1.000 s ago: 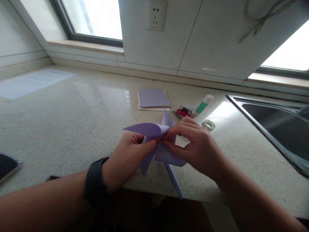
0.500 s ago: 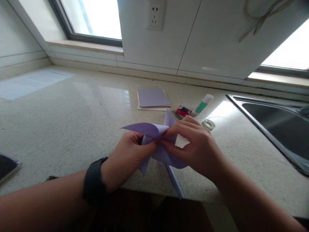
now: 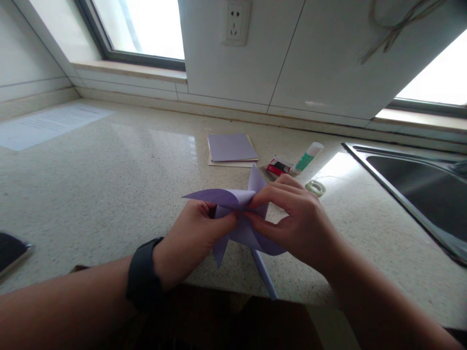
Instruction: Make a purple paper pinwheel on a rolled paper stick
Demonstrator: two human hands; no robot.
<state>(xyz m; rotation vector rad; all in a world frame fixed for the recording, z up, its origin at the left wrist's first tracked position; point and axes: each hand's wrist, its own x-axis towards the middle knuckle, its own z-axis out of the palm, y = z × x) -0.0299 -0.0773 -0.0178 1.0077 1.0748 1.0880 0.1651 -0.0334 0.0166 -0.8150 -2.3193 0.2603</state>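
Observation:
A purple paper pinwheel with curved blades is held just above the speckled stone counter, near its front edge. My left hand pinches its centre from the left, and a dark watch sits on that wrist. From the right, my right hand pinches the same centre with thumb and fingers. A rolled purple paper stick runs from under the pinwheel toward the counter's edge.
Behind the pinwheel lie a stack of purple paper, a small red box, a glue stick and a roll of tape. A steel sink is at right, a phone at far left, a printed sheet at back left.
Both hands stay pinched on the pinwheel's centre; the blades have shifted slightly, the lower right blade bulging out a little more.

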